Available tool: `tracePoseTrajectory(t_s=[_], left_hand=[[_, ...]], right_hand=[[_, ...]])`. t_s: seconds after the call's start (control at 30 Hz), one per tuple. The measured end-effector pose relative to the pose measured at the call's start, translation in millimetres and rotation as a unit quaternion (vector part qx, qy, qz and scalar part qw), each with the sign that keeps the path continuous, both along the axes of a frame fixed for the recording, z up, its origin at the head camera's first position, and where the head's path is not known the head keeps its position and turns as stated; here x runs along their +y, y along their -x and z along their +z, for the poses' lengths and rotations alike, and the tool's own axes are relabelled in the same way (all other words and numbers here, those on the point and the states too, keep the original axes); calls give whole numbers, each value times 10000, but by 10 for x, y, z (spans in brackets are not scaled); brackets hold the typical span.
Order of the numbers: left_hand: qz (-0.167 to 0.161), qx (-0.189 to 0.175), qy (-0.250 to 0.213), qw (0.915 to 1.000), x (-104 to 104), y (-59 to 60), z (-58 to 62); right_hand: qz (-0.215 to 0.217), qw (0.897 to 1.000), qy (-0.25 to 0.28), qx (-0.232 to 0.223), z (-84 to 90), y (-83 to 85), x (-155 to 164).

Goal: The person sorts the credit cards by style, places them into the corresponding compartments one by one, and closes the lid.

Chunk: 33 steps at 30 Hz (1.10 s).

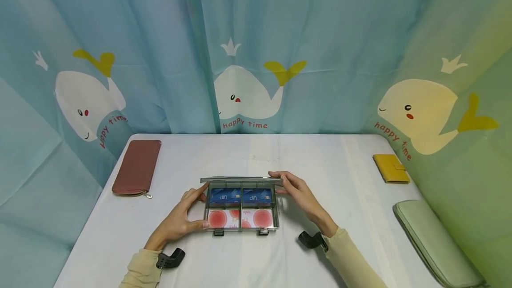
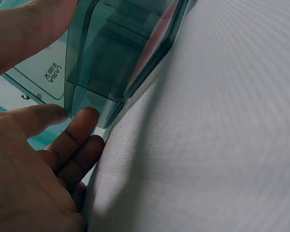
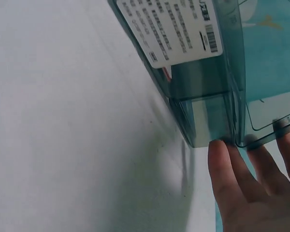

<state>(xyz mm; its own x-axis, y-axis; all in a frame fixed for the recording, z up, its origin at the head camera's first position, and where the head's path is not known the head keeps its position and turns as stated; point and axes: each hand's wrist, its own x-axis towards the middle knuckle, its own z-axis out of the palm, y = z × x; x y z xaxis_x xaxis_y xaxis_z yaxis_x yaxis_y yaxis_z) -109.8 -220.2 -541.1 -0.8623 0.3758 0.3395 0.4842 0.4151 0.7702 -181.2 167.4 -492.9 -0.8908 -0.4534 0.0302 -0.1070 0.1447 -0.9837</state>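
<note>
A see-through grey-green compartment box lies on the white table with its lid raised along the back. Two blue VIP cards fill the back compartments; two white cards with red circles fill the front ones. My left hand grips the box's left side, thumb at the front corner and index finger at the back one. At the right end of the lid, my right hand holds its edge, with fingertips close by the hinge corner. A printed label shows on the box in the right wrist view.
A brown zip wallet lies at the back left. To the right are a small yellow wallet and a pale green case near the table's edge. A blue whale-print curtain hangs behind the table.
</note>
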Motion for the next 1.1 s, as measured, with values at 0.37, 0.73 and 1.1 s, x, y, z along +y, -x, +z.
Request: tracePoseTrajectory(t_s=[0.37, 0.73, 1.1], left_hand=[[-293, -327, -403, 9982, -21, -35, 31], [-399, -685, -837, 9933, -29, -32, 20], [-98, 24, -98, 9999, 36, -65, 55]], right_hand=[[344, 9994, -19, -14, -59, -51, 35], [729, 9955, -364, 479, -147, -120, 17], [794, 9893, -886, 851, -127, -147, 17]])
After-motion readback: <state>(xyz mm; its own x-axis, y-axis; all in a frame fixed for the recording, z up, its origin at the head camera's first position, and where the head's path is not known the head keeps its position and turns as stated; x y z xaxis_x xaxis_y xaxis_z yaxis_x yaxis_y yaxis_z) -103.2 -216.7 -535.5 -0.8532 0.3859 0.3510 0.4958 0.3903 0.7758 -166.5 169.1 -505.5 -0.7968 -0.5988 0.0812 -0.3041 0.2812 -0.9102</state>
